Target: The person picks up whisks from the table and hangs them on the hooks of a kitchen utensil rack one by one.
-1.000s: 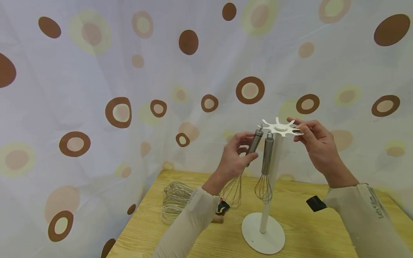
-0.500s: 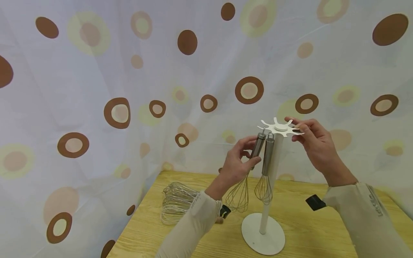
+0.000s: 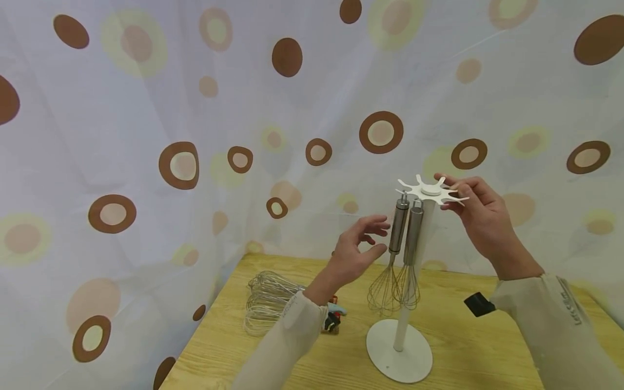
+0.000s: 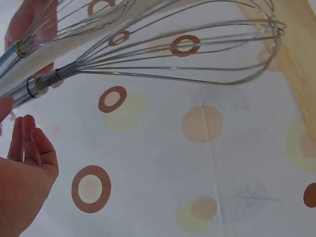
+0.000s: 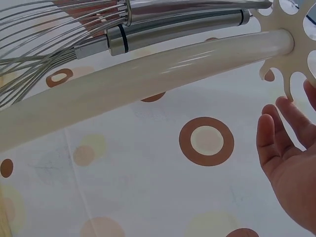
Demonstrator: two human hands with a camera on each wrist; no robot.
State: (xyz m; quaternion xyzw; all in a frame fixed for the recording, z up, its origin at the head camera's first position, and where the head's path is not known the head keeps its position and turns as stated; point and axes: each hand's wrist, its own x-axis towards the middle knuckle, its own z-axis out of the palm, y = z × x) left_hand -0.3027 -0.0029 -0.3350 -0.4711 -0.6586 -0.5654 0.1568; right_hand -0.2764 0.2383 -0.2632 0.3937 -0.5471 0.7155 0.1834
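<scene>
A white stand carries a star-shaped hook plate (image 3: 431, 189) on a tall pole (image 3: 402, 331). Two balloon whisks with steel handles hang side by side from its left and near hooks, the left whisk (image 3: 398, 230) and the near whisk (image 3: 413, 235), wires down. My left hand (image 3: 352, 253) is just left of the left whisk's handle, fingers spread and loosely bent, holding nothing. With thumb and fingers my right hand (image 3: 487, 219) pinches a hook on the plate's right side. In the right wrist view, both steel handles lie beside the pole (image 5: 163, 74).
Several more whisks (image 3: 268, 303) lie on the wooden table (image 3: 209, 346) at the left, their handles partly hidden by my left forearm. A round white base (image 3: 382, 355) supports the stand. Behind the table hangs a dotted curtain (image 3: 312, 97).
My left hand has brought the left whisk right onto its hook and let go, drawing slightly away. The whisk now hangs upright beside the other. My right hand keeps its place on the plate.
</scene>
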